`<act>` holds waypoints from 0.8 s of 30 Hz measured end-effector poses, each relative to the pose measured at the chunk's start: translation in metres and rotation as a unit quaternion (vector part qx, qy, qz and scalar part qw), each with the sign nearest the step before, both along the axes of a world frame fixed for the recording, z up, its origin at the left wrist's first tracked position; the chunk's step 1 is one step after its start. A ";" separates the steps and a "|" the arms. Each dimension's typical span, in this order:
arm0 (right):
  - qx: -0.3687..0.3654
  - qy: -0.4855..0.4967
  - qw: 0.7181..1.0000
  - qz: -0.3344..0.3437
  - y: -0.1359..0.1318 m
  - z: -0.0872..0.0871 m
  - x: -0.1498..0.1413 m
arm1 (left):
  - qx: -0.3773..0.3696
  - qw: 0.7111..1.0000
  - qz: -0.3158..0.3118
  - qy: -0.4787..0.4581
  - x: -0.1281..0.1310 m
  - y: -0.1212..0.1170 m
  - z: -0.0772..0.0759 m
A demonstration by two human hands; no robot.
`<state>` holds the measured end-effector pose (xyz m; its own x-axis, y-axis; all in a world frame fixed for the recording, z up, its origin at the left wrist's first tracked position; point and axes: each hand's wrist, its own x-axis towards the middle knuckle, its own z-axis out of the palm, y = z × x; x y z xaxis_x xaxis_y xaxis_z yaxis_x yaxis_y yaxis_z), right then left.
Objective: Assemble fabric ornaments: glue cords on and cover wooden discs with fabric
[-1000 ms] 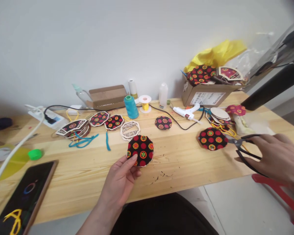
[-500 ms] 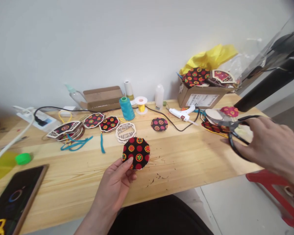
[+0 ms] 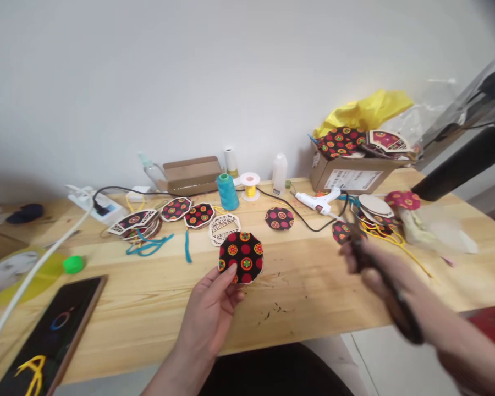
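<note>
My left hand (image 3: pixel 212 302) pinches a scallop-edged disc (image 3: pixel 247 256) covered in black fabric with red dots and flowers, raised in front of the table. My right hand (image 3: pixel 410 280) is closed round black-handled scissors (image 3: pixel 390 297), both smeared by motion. The scissors' tip points away from me, near a small patterned round piece (image 3: pixel 340 232) on the table. Just beyond the held disc lies a pale openwork wooden frame (image 3: pixel 224 230). Another round fabric piece (image 3: pixel 279 218) sits to its right.
A white glue gun (image 3: pixel 317 201) and black cable lie at the back, near a cardboard box (image 3: pixel 346 175) of fabric pieces. Blue thread (image 3: pixel 227 192) and a yellow-wound spool (image 3: pixel 250 190) stand mid-table. A phone (image 3: pixel 51 330) rests front left; tasselled ornaments (image 3: pixel 136 223) lie behind it.
My right hand has moved left and inward with the scissors, which now point away from me. The left hand keeps its hold on the disc. The view has shifted slightly.
</note>
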<state>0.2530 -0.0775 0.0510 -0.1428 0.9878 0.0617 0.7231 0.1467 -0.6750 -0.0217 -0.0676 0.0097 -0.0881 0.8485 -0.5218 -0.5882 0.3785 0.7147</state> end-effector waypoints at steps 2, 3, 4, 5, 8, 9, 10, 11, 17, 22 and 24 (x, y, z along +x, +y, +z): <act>-0.059 0.048 0.996 0.053 -0.011 -0.011 -0.035 | 0.012 1.000 0.011 0.003 0.004 0.001 0.003; -0.076 0.049 0.994 0.057 -0.015 -0.017 -0.052 | 0.020 1.000 0.015 0.006 0.006 0.002 0.004; -0.078 0.053 0.994 0.048 -0.018 -0.022 -0.068 | 0.027 0.999 0.018 0.008 0.008 0.002 0.005; -0.072 0.063 0.994 0.044 -0.020 -0.026 -0.082 | 0.034 0.999 0.021 0.010 0.009 0.001 0.006; -0.053 0.078 0.995 0.025 -0.022 -0.034 -0.110 | 0.049 0.998 0.032 0.014 0.011 0.000 0.009; -0.052 0.078 0.995 0.021 -0.022 -0.035 -0.115 | 0.051 0.998 0.037 0.015 0.011 0.000 0.010; -0.054 0.076 0.996 0.017 -0.021 -0.036 -0.119 | 0.054 0.998 0.041 0.016 0.012 -0.001 0.010; -0.057 0.074 0.996 0.013 -0.021 -0.036 -0.121 | 0.055 0.997 0.043 0.017 0.013 -0.001 0.010; -0.083 0.063 0.994 0.009 -0.017 -0.035 -0.124 | 0.064 0.996 0.051 0.028 0.015 -0.004 0.011; -0.103 0.058 0.993 0.008 -0.016 -0.031 -0.126 | 0.070 0.995 0.059 0.029 0.016 -0.005 0.010; -0.112 0.058 0.992 0.007 -0.016 -0.029 -0.127 | 0.069 0.995 0.060 0.029 0.016 -0.005 0.010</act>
